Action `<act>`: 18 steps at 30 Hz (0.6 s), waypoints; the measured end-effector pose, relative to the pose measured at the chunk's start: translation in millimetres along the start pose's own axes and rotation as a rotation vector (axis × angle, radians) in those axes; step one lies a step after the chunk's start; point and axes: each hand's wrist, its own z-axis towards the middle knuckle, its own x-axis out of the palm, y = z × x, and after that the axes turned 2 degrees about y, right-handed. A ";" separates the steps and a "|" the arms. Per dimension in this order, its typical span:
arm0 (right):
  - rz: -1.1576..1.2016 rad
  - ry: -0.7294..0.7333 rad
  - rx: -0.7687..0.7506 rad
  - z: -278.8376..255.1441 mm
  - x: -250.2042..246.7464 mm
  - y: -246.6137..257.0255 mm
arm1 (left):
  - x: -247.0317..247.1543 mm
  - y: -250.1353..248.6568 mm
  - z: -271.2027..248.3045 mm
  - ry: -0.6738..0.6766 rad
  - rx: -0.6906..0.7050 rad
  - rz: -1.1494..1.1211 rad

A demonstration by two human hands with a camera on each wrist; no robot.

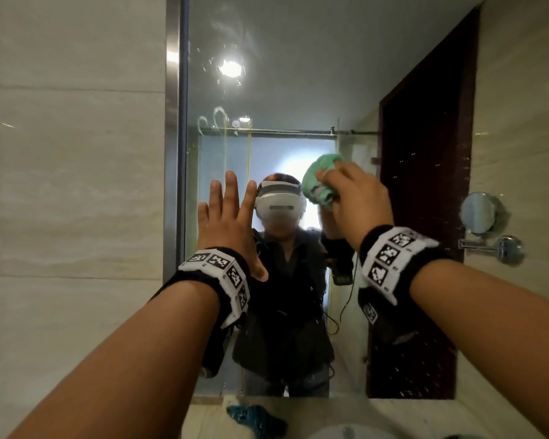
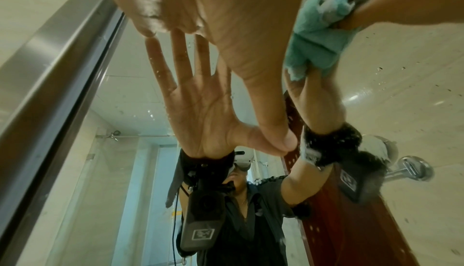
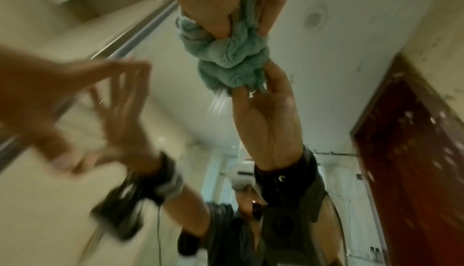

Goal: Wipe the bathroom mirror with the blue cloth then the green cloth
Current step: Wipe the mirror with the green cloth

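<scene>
With blue cloth set down, we're on the green cloth pass — right hand bunches it, left hand splayed on mirror; next, sweep upper smears.

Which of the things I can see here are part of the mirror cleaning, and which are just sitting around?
Part of the job:
- mirror
- green cloth, bunched in the right hand
- blue cloth, lying on the counter below
- left hand, flat on the glass

Just around:
- round wall mirror
- tiled wall
</scene>
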 end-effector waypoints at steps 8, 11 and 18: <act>-0.238 0.365 -0.570 -40.8 11.1 3.0 | -2.4 -2.2 -2.2 0.027 -0.013 -0.001; -0.071 0.186 -0.265 4.2 -10.4 -10.1 | -2.7 -2.4 -3.4 0.029 -0.014 0.015; 0.038 -0.023 -0.086 18.7 2.2 6.6 | 0.6 -3.8 -2.5 0.023 -0.036 0.032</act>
